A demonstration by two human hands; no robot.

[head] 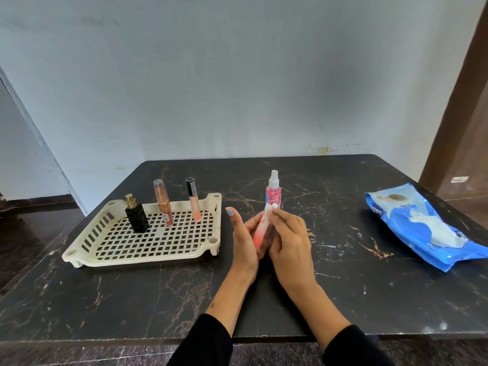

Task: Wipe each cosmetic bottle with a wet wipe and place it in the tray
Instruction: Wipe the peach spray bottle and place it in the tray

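Note:
A slim white-to-orange tube (261,228) is held tilted between both hands above the table's middle. My left hand (244,237) cups its left side, fingers half spread. My right hand (287,233) wraps the tube's right side, thumb near its white cap; any wipe in this hand is hidden. Just behind stands a pink spray bottle (273,190) upright on the table. The cream perforated tray (211,207) at left holds a black perfume bottle (136,216), a clear rose-gold tube (163,202) and a peach gloss tube with black cap (194,199), all upright.
A blue wet-wipe pack (422,225) lies at the right of the black marble table (343,286), a white wipe poking from its opening. A grey wall stands close behind the table. A brown door frame rises at far right.

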